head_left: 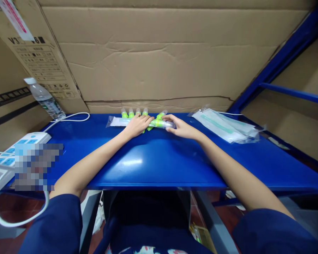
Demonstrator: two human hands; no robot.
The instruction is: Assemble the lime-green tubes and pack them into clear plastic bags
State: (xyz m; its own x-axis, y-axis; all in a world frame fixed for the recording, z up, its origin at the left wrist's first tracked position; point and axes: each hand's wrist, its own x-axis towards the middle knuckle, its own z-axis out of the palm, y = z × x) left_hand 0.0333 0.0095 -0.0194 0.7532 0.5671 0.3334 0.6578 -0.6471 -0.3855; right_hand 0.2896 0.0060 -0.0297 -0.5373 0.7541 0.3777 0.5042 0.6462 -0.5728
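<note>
Both my arms reach across a blue metal table (pixel 153 162) to its far edge. My left hand (pixel 137 125) lies on a clear plastic packet (pixel 116 121) holding a tube with a green cap, fingers curled over it. My right hand (pixel 181 127) pinches the packet's right end (pixel 165 124). Behind them a row of several green-capped tubes (pixel 133 113) stands against the cardboard wall. One more green-capped tube (pixel 161 114) lies tilted beside the row.
A pile of clear sealed packets (pixel 225 125) lies at the far right of the table. A water bottle (pixel 43 98) leans at the far left, beside a white power strip (pixel 13 153) with its white cable (pixel 69 118). Cardboard sheets (pixel 164 56) wall the back; a blue frame bar (pixel 293 92) stands right.
</note>
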